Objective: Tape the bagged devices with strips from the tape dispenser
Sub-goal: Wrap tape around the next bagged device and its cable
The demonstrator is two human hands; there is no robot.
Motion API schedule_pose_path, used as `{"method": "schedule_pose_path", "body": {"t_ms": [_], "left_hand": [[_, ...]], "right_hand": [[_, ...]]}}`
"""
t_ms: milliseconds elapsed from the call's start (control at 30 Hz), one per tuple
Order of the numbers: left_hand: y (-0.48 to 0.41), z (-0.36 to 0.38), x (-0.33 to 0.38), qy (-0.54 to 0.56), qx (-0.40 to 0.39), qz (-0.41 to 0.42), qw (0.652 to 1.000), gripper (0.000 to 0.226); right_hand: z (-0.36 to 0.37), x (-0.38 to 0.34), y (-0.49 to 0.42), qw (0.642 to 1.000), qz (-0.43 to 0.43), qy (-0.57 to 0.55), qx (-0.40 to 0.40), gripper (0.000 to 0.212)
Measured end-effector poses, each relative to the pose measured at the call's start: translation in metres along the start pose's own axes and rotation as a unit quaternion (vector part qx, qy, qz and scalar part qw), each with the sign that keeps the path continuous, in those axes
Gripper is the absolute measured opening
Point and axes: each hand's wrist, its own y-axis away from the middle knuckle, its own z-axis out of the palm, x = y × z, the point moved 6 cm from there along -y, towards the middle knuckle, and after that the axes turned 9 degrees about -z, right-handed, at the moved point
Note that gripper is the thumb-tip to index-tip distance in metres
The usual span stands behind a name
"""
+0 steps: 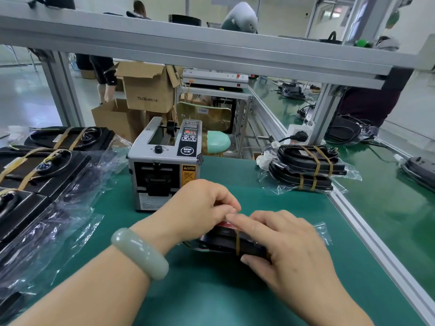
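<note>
The black device in a clear plastic bag (pixel 223 243) lies on the green bench (pixel 211 300) under the fingers. The right hand (pixel 289 243) clamps it. The left hand (pixel 200 205) has curled fingers that seem to pinch the far end of the tan tape strip (pixel 237 243). The strip is best pulled taut, then smoothed flat.

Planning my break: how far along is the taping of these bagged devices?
Done, apparently: the stack of two devices at right, bags wrapped close. In hand: the right hand holds a bagged device while the left hand pinches at its top edge; no strip discernible. Remaining: the loose-bagged devices at left.
</note>
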Motion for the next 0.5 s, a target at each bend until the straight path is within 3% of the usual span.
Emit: {"method": "schedule_pose_path", "body": {"t_ms": [133,200,300,367,500], "left_hand": [[0.000,-0.008,-0.006,0.105,0.059,-0.038,0.992,0.017],[0.007,-0.018,-0.020,0.209,0.129,-0.092,0.965,0.014],[0.020,-0.026,-0.066,0.399,0.206,-0.264,0.854,0.016],[0.030,-0.027,-0.094,0.458,0.230,-0.363,0.778,0.016],[0.039,-0.026,-0.121,0.497,0.227,-0.440,0.713,0.018]], "right_hand": [[0.002,-0.001,0.001,1.000,0.012,-0.006,-0.025,0.067],[0.003,-0.002,0.000,0.999,0.022,-0.008,-0.027,0.066],[0.005,-0.005,-0.001,0.999,0.030,-0.002,-0.025,0.066],[0.006,-0.007,-0.002,0.999,0.037,0.003,-0.028,0.066],[0.005,-0.007,-0.002,0.999,0.049,0.000,-0.020,0.064]]}}
